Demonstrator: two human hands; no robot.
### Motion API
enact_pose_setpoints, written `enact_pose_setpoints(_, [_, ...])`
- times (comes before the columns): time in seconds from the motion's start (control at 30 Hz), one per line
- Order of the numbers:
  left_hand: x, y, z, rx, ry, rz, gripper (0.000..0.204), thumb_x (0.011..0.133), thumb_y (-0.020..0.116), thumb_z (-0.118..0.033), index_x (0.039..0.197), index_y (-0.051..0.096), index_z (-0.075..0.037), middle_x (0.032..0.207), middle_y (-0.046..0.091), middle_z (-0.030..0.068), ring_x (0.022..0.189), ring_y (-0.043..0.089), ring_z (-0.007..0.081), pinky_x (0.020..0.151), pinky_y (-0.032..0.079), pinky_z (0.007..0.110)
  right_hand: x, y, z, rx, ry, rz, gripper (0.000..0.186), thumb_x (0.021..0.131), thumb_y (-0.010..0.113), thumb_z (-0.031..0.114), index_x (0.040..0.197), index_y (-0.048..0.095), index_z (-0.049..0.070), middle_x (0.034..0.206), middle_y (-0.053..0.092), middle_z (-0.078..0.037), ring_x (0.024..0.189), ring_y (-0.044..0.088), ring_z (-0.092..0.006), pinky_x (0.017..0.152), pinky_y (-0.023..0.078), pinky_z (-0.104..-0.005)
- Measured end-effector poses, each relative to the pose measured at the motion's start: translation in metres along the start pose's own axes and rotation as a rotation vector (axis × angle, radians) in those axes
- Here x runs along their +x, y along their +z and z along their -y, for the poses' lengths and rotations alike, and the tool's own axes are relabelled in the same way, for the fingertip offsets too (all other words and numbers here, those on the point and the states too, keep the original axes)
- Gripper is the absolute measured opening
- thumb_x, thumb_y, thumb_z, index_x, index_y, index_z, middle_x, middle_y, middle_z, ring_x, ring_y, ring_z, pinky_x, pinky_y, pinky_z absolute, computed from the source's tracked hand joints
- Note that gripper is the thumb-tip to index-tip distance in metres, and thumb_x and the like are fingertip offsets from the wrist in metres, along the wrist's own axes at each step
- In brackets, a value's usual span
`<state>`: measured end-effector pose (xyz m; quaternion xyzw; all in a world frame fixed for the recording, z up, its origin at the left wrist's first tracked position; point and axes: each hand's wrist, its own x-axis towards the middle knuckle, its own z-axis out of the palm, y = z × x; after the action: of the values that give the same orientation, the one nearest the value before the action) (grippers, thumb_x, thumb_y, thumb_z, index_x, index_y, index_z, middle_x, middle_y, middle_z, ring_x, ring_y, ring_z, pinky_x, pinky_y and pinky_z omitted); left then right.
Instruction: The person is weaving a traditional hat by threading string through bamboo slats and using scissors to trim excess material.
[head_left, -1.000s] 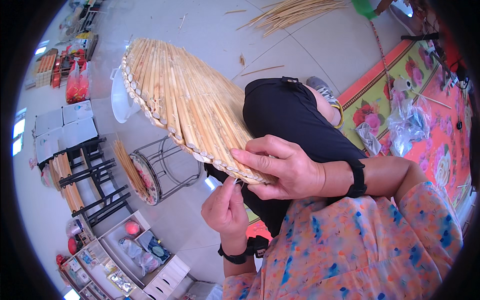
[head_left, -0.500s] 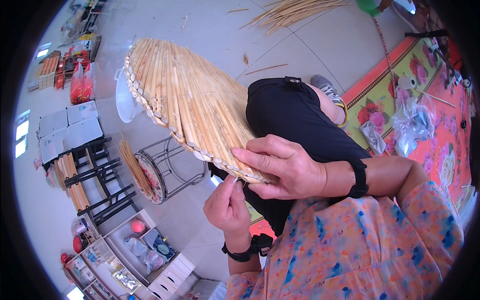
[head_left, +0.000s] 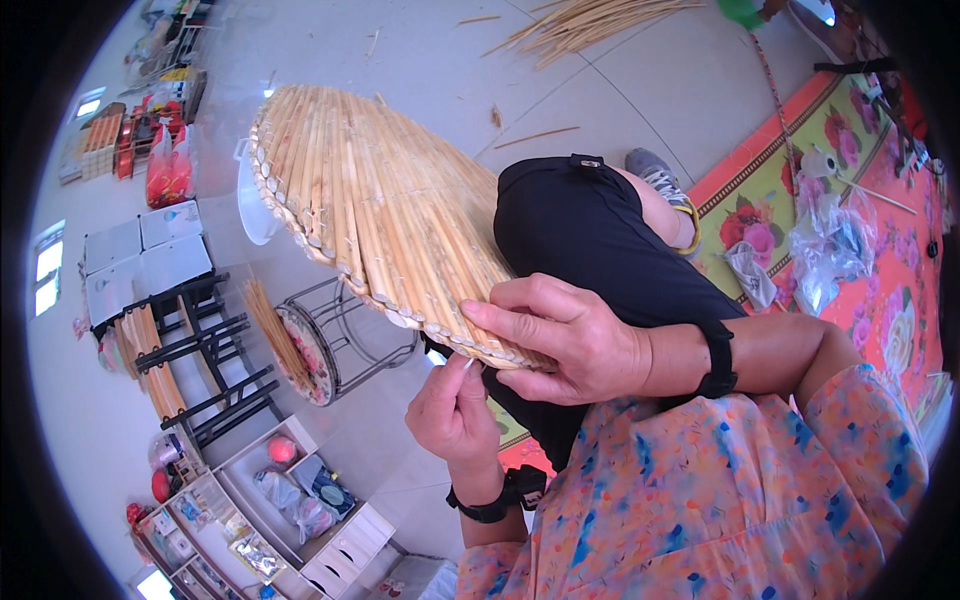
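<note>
A rounded mat of straw-coloured stalks point(head_left: 370, 190), laid side by side and bound along the rim, slants up from my hands and leans by my black-trousered leg. My right hand point(head_left: 570, 335) clamps its near end, fingers on top and thumb beneath the rim. Just below that rim, my left hand point(head_left: 453, 412) is closed in a pinch, thumb against forefinger. A tiny white tip shows at its fingertips, touching or very near the mat's edge; whether it is thread or a needle I cannot tell. The mat's underside is hidden.
Loose stalks point(head_left: 590, 25) lie on the tiled floor at the far side. A round stool point(head_left: 305, 350) with more stalks stands left, near folded black-framed furniture point(head_left: 200, 350) and a shelf unit point(head_left: 340, 560). Plastic bags point(head_left: 830, 240) rest on the flowered mat at right.
The mat's far end has dipped slightly. Both hands keep the same grip at the rim, and the surroundings have shifted a little in view.
</note>
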<state>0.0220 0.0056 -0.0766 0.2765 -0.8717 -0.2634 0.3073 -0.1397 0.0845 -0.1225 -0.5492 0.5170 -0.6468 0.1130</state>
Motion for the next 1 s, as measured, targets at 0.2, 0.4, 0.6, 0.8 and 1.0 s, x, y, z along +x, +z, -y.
enact_pose_setpoints(0.2, [0.000, -0.005, -0.015, -0.041, -0.171, 0.076, 0.018, 0.095, 0.058, 0.002, 0.111, 0.064, 0.006, 0.075, 0.065, 0.0075, 0.058, 0.056, 0.0087, 0.053, 0.045, 0.023, 0.003, -0.005, 0.006, 0.077, 0.094, 0.017, 0.066, 0.078, 0.073, 0.011, 0.140, 0.051, 0.005, 0.112, 0.053, -0.014, 0.090, 0.060, -0.0285, 0.077, 0.053, -0.0346])
enact_pose_setpoints(0.4, [-0.002, -0.003, -0.012, -0.064, -0.204, 0.041, 0.012, 0.093, 0.060, 0.001, 0.105, 0.064, 0.004, 0.073, 0.065, 0.0079, 0.058, 0.059, 0.0098, 0.053, 0.045, 0.023, 0.003, -0.009, 0.006, 0.091, 0.121, 0.048, 0.065, 0.078, 0.074, 0.011, 0.139, 0.053, 0.007, 0.111, 0.054, -0.013, 0.086, 0.061, -0.0257, 0.072, 0.054, -0.0321])
enact_pose_setpoints(0.6, [0.000, 0.004, -0.007, -0.093, -0.147, -0.041, 0.009, 0.091, 0.063, 0.001, 0.099, 0.067, 0.000, 0.065, 0.063, 0.0066, 0.053, 0.059, 0.0109, 0.049, 0.042, 0.023, 0.001, -0.007, 0.003, 0.067, 0.085, 0.029, 0.067, 0.076, 0.073, 0.010, 0.139, 0.053, 0.008, 0.111, 0.055, -0.013, 0.088, 0.062, -0.0277, 0.073, 0.054, -0.0327])
enact_pose_setpoints(0.8, [0.003, 0.006, -0.012, -0.087, -0.163, -0.035, 0.011, 0.090, 0.064, 0.002, 0.099, 0.068, 0.000, 0.066, 0.063, 0.0070, 0.053, 0.058, 0.0118, 0.049, 0.043, 0.024, 0.002, -0.006, 0.004, 0.008, 0.081, 0.031, 0.069, 0.073, 0.072, 0.010, 0.139, 0.053, 0.006, 0.112, 0.055, -0.015, 0.090, 0.062, -0.0309, 0.075, 0.055, -0.0348])
enact_pose_setpoints(1.0, [0.011, 0.006, -0.017, -0.020, -0.111, 0.009, 0.009, 0.093, 0.060, 0.000, 0.098, 0.065, 0.006, 0.071, 0.065, 0.0064, 0.058, 0.057, 0.0076, 0.054, 0.045, 0.022, 0.003, -0.005, 0.004, -0.031, 0.057, 0.024, 0.069, 0.072, 0.072, 0.010, 0.138, 0.054, 0.004, 0.112, 0.056, -0.016, 0.091, 0.062, -0.0313, 0.076, 0.056, -0.0364])
